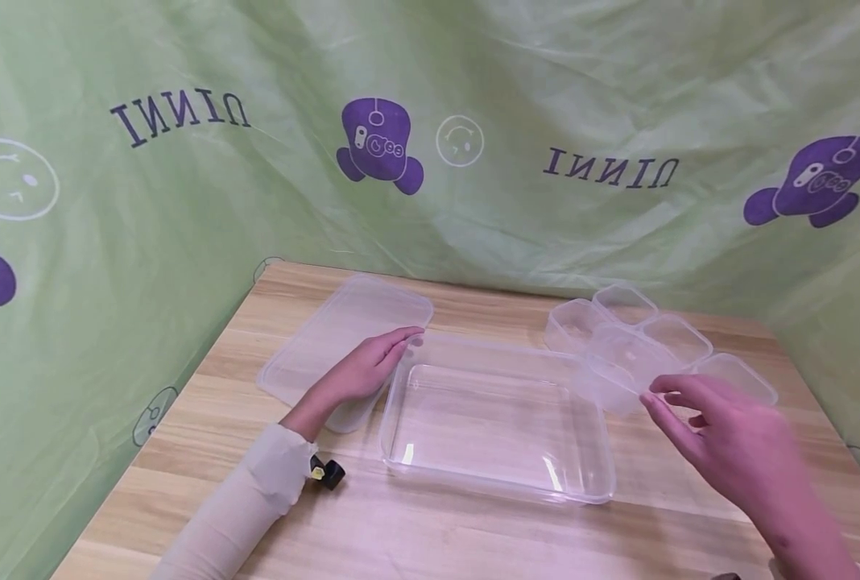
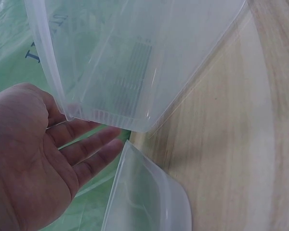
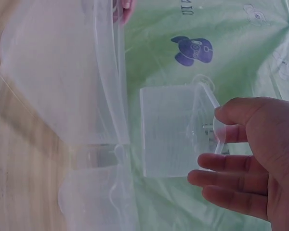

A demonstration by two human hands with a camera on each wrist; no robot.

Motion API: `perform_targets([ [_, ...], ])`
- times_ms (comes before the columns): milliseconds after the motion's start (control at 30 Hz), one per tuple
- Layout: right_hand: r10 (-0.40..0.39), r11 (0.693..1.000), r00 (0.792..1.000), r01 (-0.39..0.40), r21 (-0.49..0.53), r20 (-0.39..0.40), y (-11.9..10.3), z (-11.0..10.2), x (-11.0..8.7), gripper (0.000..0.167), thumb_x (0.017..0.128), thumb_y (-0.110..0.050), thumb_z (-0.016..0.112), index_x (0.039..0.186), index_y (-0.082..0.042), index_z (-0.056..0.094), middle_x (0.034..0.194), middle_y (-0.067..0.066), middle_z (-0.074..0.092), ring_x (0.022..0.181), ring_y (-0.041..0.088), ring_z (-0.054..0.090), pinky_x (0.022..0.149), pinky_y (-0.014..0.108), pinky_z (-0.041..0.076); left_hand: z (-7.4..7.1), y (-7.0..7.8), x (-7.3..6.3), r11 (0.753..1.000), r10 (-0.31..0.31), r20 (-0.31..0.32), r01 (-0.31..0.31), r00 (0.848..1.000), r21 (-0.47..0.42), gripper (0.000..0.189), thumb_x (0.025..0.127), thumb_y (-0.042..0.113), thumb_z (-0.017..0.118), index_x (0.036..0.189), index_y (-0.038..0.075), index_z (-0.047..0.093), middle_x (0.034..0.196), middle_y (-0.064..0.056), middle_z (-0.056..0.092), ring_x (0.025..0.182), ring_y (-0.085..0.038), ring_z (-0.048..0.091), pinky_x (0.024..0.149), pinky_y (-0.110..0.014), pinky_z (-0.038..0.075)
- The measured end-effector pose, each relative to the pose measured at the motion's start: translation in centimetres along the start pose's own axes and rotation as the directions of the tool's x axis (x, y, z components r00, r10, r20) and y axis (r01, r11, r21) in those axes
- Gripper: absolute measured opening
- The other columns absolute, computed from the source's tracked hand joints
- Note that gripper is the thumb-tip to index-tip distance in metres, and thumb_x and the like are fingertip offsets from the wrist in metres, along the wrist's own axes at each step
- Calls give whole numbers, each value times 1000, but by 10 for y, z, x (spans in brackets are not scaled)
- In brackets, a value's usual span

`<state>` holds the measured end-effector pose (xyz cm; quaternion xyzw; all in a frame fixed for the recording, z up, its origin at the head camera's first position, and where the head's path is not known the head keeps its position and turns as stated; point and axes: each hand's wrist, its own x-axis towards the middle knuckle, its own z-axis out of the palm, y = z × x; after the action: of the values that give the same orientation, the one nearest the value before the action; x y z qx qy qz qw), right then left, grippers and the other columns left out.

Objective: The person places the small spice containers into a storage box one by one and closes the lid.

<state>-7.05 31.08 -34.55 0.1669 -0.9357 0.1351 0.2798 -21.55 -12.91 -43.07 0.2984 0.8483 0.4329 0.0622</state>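
Note:
A large clear rectangular container (image 1: 495, 483) stands on the wooden table, its open top facing up. My left hand (image 1: 372, 362) pinches the rim at its far left corner, the other fingers stretched along the outside, as the left wrist view shows. My right hand (image 1: 734, 443) holds a small clear box (image 3: 168, 130) by its rim between thumb and index finger, the remaining fingers loosely extended. In the head view this box is raised beside the container's right end and overlaps the other small boxes (image 1: 680, 342) behind it.
A flat translucent lid (image 1: 328, 330) lies on the table left of the container, partly behind my left forearm. Several small clear boxes stand grouped at the back right. A green printed curtain (image 1: 473, 217) hangs around the back and sides of the table (image 1: 205, 451).

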Motion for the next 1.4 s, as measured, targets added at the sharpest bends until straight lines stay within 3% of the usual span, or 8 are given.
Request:
perform_targets([
  [433,-97,994,995,97,48,-6,-6,24,12,25,79,-20,84,103,-19,76,100,2,77,65,22,71,49,39,51,-1,-3,0,999,-30,17,30,999,20,42,113,15,37,153,6,47,133,-14,65,130,-30,56,113,-46,39],
  [633,-133,990,991,134,45,-21,-5,31,15,24,80,-23,82,103,-19,76,98,0,77,61,17,69,49,41,51,-2,0,1,999,-30,13,30,999,19,42,113,14,38,152,6,48,133,-14,65,130,-31,56,114,-47,38],
  [767,-149,988,988,151,43,-41,-5,34,16,20,86,-31,76,101,-19,75,97,0,77,54,11,64,48,40,50,-1,0,0,1000,-22,8,22,1000,7,42,113,13,38,152,5,48,133,-15,65,130,-33,56,114,-49,38],
  [933,-165,984,985,168,52,-52,-5,35,16,27,94,-42,65,100,-18,75,96,-1,77,56,12,62,45,37,47,1,-1,1,1000,-21,8,21,1000,-4,42,112,12,38,152,5,48,133,-14,65,131,-31,56,114,-47,38],
  [1167,-177,982,984,177,59,-18,-6,38,16,20,87,-32,74,103,-20,74,98,-3,77,56,8,59,47,34,47,1,-6,3,1000,-10,8,10,1000,-8,42,112,13,38,152,5,48,133,-14,65,131,-31,56,114,-47,38],
  [1400,-182,980,983,180,81,8,-7,42,11,19,89,-32,76,105,-22,74,95,-5,77,52,-1,49,42,26,41,4,-10,1,998,-21,10,22,1000,-50,42,112,14,39,152,6,49,132,-13,66,129,-31,57,112,-48,40],
])
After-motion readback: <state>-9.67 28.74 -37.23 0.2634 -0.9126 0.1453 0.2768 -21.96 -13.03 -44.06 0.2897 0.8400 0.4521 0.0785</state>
